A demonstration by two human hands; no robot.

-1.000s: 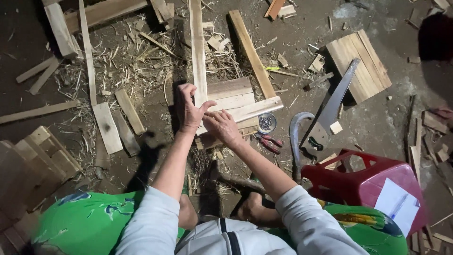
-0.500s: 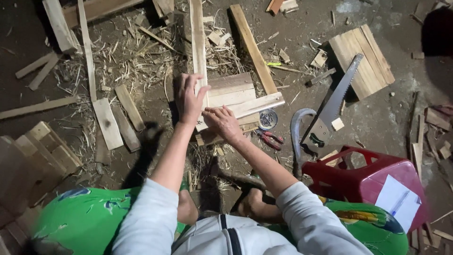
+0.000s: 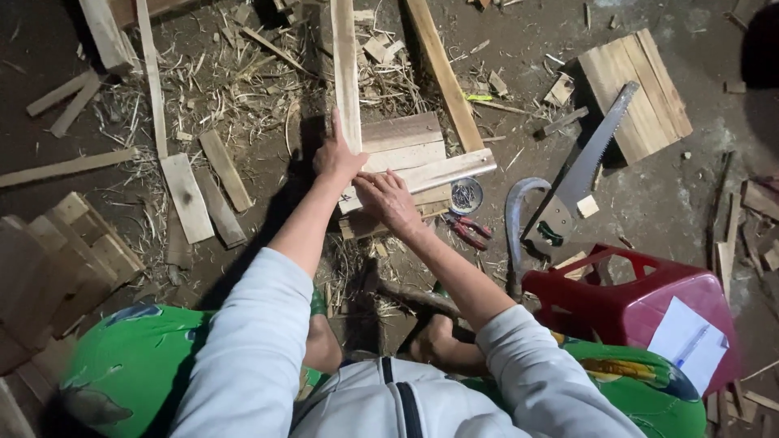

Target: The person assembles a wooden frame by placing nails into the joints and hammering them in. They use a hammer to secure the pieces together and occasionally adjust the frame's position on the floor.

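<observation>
My left hand [image 3: 337, 158] grips the near end of a long pale wooden slat [image 3: 345, 69] that runs away from me over the dirt floor. Beside it, my right hand [image 3: 388, 197] presses fingers-down on a small panel of wooden slats [image 3: 406, 150], where a diagonal slat [image 3: 442, 169] crosses it. Both hands sit close together at the panel's left edge. Below them are my bent legs in green patterned cloth.
A hand saw [image 3: 580, 174] and a curved metal blade [image 3: 515, 223] lie to the right, with red-handled pliers [image 3: 466, 229] and a small round tin of nails [image 3: 466, 195]. A red plastic stool [image 3: 641, 304] holds paper. Wood offcuts, straw and a slat panel [image 3: 637, 89] litter the floor.
My left hand has slid up along the long slat's end and closed on it. My right hand stays pressed on the panel. The view has shifted slightly.
</observation>
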